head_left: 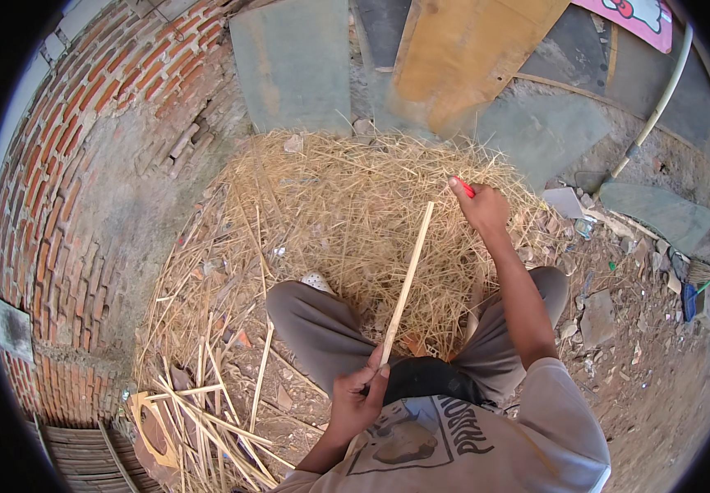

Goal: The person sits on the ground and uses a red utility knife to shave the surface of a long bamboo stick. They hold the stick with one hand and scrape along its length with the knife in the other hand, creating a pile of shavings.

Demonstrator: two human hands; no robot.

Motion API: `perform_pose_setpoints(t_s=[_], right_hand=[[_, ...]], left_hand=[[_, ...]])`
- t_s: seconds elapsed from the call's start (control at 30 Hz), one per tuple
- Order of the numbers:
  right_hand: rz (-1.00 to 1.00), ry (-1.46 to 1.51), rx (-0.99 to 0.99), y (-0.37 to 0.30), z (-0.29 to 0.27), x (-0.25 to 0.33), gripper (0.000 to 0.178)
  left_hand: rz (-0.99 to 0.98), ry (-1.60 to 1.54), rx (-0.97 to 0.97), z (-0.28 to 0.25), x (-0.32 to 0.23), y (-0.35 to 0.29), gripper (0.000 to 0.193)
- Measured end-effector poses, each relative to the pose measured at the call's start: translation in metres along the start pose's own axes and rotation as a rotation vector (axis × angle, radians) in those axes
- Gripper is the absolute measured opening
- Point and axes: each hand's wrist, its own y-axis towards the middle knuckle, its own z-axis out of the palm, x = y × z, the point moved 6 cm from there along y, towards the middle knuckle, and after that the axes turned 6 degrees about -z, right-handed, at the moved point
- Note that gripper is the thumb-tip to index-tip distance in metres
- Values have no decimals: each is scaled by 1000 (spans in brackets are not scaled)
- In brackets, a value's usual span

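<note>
My left hand (358, 398) is closed round the lower end of a pale flat wooden strip (409, 278), perhaps split bamboo. The strip slants up and away from my lap, its far end standing free over a heap of thin shavings (347, 197). Beyond that end and to its right, my right hand (486, 210) grips a red handle (463, 187), apart from the strip. The rest of this tool cannot be made out. Both my knees are bent to either side of the heap, with a dark cloth (429, 380) across my lap.
Several loose pale strips (222, 435) lie at the lower left by a brick wall (67, 197). Grey and brown boards (462, 57) lean at the far side. A pale pipe (659, 103) stands at the far right, above rubble and stone pieces (597, 319).
</note>
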Motion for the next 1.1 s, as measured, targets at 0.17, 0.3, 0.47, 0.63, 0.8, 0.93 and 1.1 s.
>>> perform_pose_setpoints(t_s=[0.17, 0.3, 0.47, 0.63, 0.8, 0.93, 1.1], right_hand=[[-565, 298, 101, -75, 13, 72, 69], [-985, 200, 7, -130, 5, 122, 62], [-694, 134, -19, -92, 12, 93, 64], [-836, 108, 77, -119, 9, 107, 71], [-622, 116, 57, -90, 11, 88, 71], [-456, 72, 25, -56, 8, 66, 69], [-813, 174, 132, -128, 14, 117, 69]], left_hand=[[-98, -111, -60, -12, 2, 4, 39], [-91, -47, -86, -12, -8, 12, 38], [-6, 93, -95, -8, -6, 11, 37], [-35, 7, -91, -4, -10, 19, 36], [37, 83, -90, -4, -10, 20, 36], [61, 66, -80, 0, -5, 14, 35], [-38, 54, -141, -13, 2, 15, 32]])
